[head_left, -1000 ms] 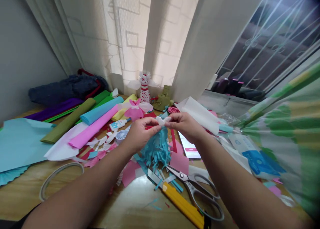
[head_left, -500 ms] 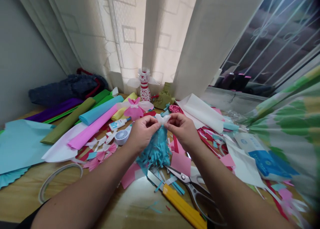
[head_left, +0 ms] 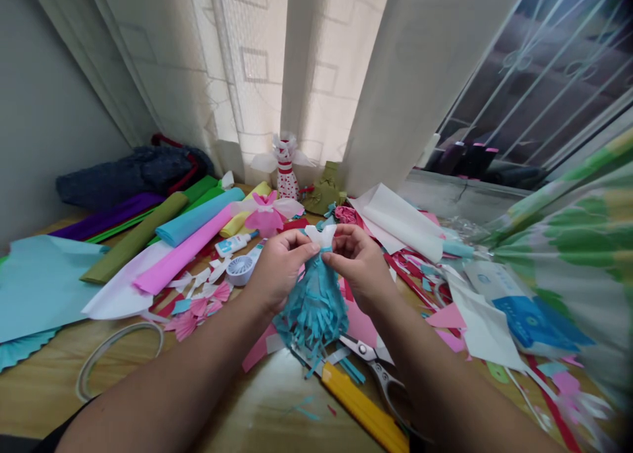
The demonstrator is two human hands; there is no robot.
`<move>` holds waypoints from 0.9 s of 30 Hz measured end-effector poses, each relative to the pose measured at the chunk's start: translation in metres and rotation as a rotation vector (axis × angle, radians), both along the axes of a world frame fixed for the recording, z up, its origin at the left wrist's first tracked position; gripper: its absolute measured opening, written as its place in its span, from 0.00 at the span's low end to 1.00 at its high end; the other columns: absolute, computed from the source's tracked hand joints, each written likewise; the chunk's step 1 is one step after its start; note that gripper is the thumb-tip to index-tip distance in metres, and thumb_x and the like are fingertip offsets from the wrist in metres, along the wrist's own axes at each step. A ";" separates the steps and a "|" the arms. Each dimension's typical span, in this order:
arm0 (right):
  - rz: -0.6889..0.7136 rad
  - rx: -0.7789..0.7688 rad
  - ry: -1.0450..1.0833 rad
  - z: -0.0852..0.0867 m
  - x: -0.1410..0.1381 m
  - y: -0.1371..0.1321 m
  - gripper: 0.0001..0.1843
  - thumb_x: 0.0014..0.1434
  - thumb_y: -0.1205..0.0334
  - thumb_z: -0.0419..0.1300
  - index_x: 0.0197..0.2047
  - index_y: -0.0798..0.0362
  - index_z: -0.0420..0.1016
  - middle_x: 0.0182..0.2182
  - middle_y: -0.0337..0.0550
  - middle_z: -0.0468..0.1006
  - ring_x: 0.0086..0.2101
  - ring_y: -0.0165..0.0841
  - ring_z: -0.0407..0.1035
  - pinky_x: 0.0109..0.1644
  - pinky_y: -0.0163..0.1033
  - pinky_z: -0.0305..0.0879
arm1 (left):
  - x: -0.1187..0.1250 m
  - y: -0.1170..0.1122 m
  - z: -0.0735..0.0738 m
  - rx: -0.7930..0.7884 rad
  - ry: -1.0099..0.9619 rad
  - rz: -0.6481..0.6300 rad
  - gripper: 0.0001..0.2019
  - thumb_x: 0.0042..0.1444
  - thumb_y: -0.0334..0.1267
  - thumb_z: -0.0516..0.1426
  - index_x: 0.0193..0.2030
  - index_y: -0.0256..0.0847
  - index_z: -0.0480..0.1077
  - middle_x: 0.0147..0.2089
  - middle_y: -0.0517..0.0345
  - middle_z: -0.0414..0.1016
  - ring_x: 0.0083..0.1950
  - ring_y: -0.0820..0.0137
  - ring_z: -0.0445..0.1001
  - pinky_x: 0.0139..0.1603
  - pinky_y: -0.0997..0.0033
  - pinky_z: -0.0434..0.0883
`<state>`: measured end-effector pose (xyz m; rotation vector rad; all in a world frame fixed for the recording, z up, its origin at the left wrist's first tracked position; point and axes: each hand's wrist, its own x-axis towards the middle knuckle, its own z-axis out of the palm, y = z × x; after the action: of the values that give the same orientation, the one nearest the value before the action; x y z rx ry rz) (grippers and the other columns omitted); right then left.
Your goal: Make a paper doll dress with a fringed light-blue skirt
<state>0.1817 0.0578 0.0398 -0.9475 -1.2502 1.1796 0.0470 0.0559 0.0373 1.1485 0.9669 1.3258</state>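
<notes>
A small blue crepe-paper dress (head_left: pixel 319 304) with a fringed skirt is upright between my hands. At its top sits a white paper collar piece (head_left: pixel 320 237), with a thin blue band just below it. My left hand (head_left: pixel 281 265) is closed, thumb and fingers pinching the dress's neck from the left. On the other side my right hand (head_left: pixel 363 265) grips the same spot, thumb in front at the band. Below the skirt lie a yellow utility knife (head_left: pixel 363 407) and scissors (head_left: pixel 378 367), the latter partly behind my right forearm.
Paper rolls, among them a pink one (head_left: pixel 185 248), fan out to the left near a small white fan (head_left: pixel 241 268) and a glue bottle (head_left: pixel 232 243). Finished paper dresses, one pink (head_left: pixel 267 212), stand behind. A tape roll (head_left: pixel 119 354) lies front left; a tissue pack (head_left: pixel 519 308) lies right.
My right thumb has shifted down from the white piece to the neck of the dress, where the blue band now shows. The skirt has swung slightly to the right.
</notes>
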 end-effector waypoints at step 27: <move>-0.037 -0.005 -0.119 0.017 -0.006 -0.052 0.22 0.43 0.69 0.66 0.43 0.48 0.67 0.28 0.34 0.71 0.28 0.30 0.68 0.28 0.33 0.63 | 0.001 -0.050 0.023 -0.241 -0.353 -0.029 0.10 0.43 0.32 0.62 0.21 0.38 0.63 0.18 0.67 0.62 0.19 0.81 0.57 0.20 0.80 0.57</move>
<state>0.1754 0.0061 0.0567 -1.0527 -1.3185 1.1112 0.0477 0.0059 0.0605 0.7135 0.8191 1.2948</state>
